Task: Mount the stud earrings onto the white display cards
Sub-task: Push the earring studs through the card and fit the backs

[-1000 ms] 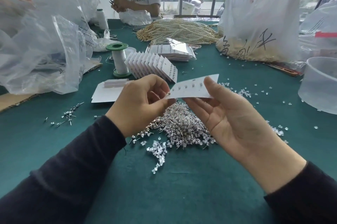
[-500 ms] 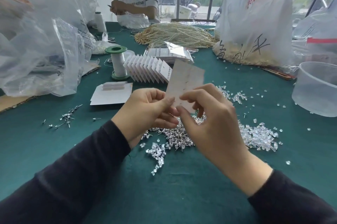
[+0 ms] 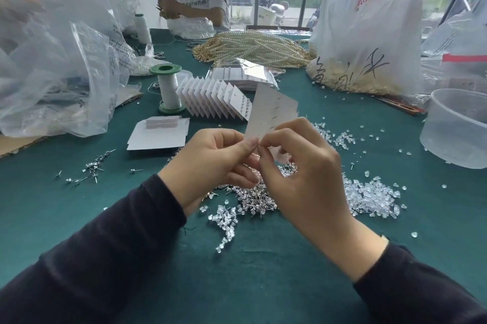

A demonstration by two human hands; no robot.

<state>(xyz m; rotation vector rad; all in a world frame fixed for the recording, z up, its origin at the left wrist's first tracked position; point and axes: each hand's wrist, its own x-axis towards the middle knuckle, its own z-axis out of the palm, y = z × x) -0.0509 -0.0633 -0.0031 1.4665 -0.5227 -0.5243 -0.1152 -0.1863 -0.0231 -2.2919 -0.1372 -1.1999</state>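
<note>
White rectangular display card (image 3: 274,110) stood tilted upright above the pile of silver stud earrings (image 3: 253,195) on the green worktop (image 3: 263,257), no longer flat across an open palm as a second before, left hand (image 3: 210,163) and right hand (image 3: 305,173) each with a pinching grip at its lower edge, fingertips meeting

One white card (image 3: 274,110) held up; one green spool (image 3: 168,89) beyond the left hand (image 3: 210,163); one plastic tub (image 3: 456,131) beyond the right hand (image 3: 308,181).

The green desk (image 3: 263,271) bore a heap of stud earrings (image 3: 253,194) toward its front edge, clear backs (image 3: 369,197) beside them, standing cards (image 3: 213,98) mid-desk, and a tub (image 3: 456,128) at the right edge.
</note>
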